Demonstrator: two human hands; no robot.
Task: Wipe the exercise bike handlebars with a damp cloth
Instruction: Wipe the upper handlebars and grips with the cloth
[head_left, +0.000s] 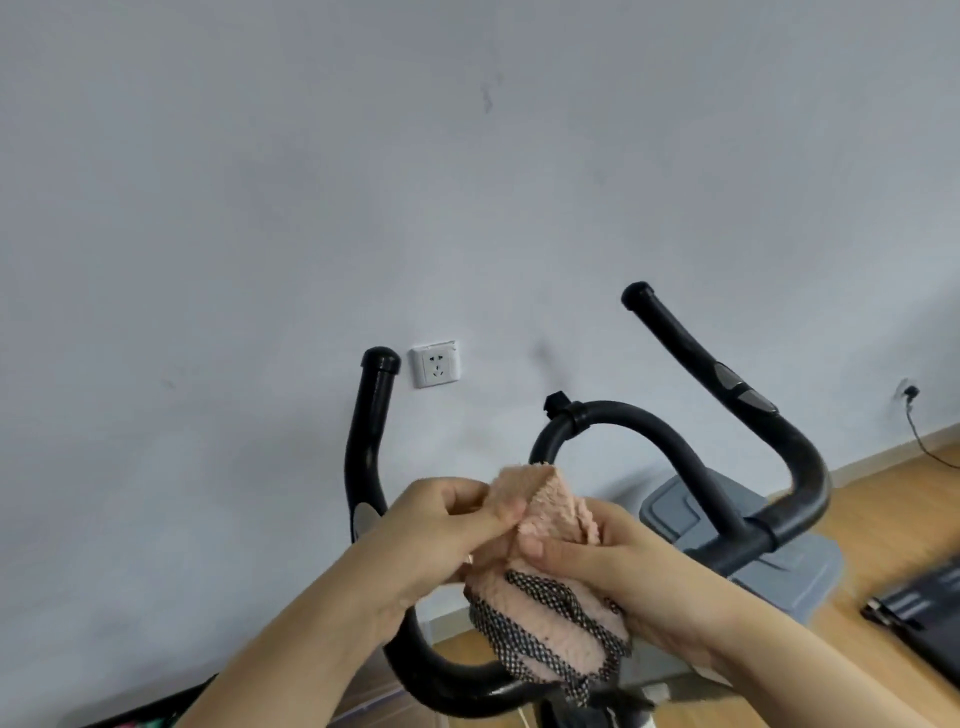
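Note:
A fluffy pink cloth (545, 519) with a black-and-white checked trim is bunched between both hands at the lower middle. My left hand (441, 535) pinches its upper left edge. My right hand (613, 561) grips its right side from below. The cloth hangs in front of the exercise bike's black handlebars (644, 431). Their left grip (366, 441) rises beside my left hand, and the right grip (727, 384) rises at the right. A curved middle loop sits behind the cloth. The cloth touches no bar that I can see.
A pale wall fills the background, with a white socket (435, 365) between the grips and a plugged-in cable (919, 415) at the right. The bike's grey body (727, 519) stands on a wooden floor. A dark object (919, 608) lies at the right edge.

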